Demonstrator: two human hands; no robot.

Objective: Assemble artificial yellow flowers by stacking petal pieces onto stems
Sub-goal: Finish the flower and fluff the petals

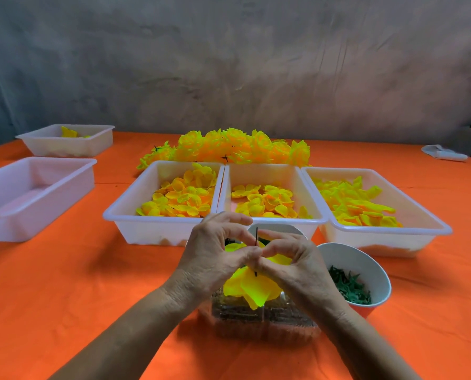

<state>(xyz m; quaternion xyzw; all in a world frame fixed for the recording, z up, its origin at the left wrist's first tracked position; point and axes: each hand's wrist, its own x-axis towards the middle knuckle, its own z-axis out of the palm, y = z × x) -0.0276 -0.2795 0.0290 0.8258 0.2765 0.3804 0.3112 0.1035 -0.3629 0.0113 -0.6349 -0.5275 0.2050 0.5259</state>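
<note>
Two hands pinch a thin dark stem with yellow petals on it, above the orange counter.

The left hand and the right hand meet at the fingertips and both pinch the stem, which stands nearly upright between them; its top end sticks out above the fingers. A yellow petal piece hangs on the stem just under the hands, over a clear plastic box. Behind the hands stand three white trays in a row, left tray, middle tray and right tray, each holding loose yellow petals. Finished yellow flowers lie behind the trays. A paper cup with green pieces stands just right of the right hand.
</note>
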